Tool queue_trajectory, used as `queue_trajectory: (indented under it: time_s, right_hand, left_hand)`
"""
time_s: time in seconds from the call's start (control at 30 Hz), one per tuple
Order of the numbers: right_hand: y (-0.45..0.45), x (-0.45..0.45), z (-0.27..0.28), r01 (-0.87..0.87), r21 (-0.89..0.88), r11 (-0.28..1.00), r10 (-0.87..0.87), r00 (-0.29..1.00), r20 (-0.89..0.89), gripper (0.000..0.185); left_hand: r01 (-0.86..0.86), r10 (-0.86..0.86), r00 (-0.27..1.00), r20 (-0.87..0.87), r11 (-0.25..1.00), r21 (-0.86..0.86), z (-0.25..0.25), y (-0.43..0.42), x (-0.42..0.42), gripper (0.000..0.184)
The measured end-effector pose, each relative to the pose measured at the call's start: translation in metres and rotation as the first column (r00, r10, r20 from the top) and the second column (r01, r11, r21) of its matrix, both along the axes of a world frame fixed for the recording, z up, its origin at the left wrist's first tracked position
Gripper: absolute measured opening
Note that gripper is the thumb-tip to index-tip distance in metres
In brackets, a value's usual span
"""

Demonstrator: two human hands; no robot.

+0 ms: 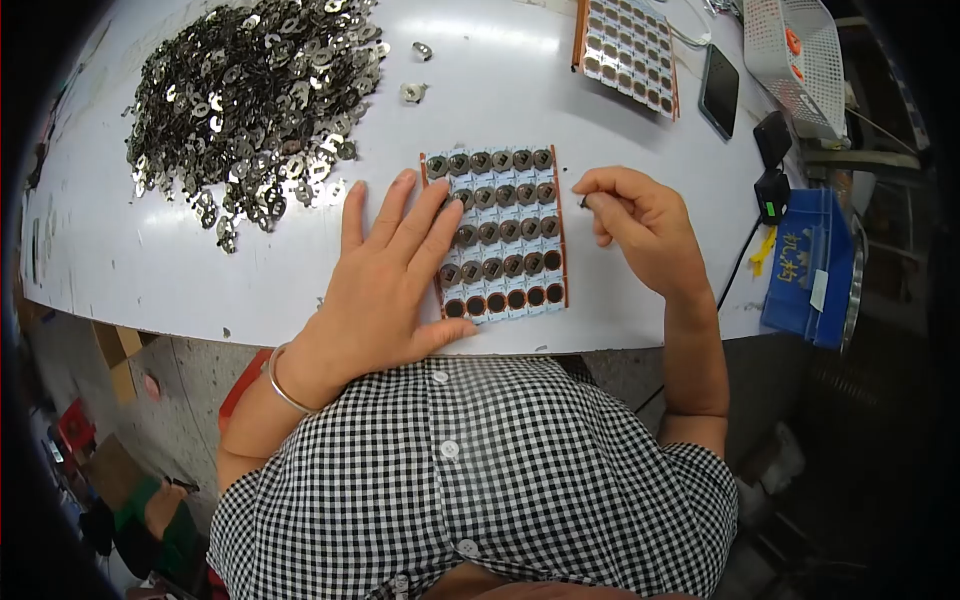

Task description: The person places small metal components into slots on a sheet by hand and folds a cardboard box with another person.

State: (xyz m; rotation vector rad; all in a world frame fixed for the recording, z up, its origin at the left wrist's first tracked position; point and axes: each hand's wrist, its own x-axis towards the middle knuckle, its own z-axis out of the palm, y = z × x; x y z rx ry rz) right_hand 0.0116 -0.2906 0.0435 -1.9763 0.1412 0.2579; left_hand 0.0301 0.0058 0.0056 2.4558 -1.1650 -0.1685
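A rectangular panel (509,243) with rows of round cells lies on the table in front of me. Metal discs with cut-outs sit on most cells; the bottom row and the right end of the row above show plain dark circles. My left hand (385,270) lies flat with fingers spread, its fingertips and thumb over the panel's left side, hiding some cells. Just right of the panel, my right hand (640,225) is closed in a pinch. A tiny dark bit shows at its fingertips, too small to name.
A big heap of shiny metal pieces (250,90) covers the upper left, with two loose pieces (413,92) beside it. Farther right are a second panel (627,50), a phone (718,92), a white basket (800,70) and a blue bin (805,265).
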Motion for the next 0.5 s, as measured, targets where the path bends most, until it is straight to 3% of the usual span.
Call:
queue_trajectory:
  time_s: [0.1, 0.3, 0.4, 0.5]
  right_hand:
    - [0.009, -0.011, -0.002, -0.015, 0.190, 0.982, 0.030, 0.997, -0.077, 0.009]
    - [0.004, -0.017, -0.004, 0.031, 0.084, 0.996, -0.014, 0.981, -0.195, 0.007]
    - [0.015, -0.024, -0.006, 0.053, 0.178, 0.983, -0.006, 0.967, -0.254, 0.010]
    - [0.021, -0.032, -0.022, 0.026, 0.087, 0.996, -0.019, 0.996, -0.088, 0.011]
  left_hand:
    - [-0.014, 0.014, 0.999, 0.030, 1.000, -0.001, -0.003, -0.002, -0.002, 0.103]
    - [-0.036, 0.036, 0.999, 0.014, 0.999, 0.001, -0.001, -0.005, -0.002, 0.099]
    - [-0.052, 0.052, 0.998, 0.022, 0.999, 0.008, 0.000, -0.009, -0.004, 0.097]
    - [-0.076, 0.075, 0.996, 0.050, 0.997, 0.028, -0.002, -0.015, -0.006, 0.096]
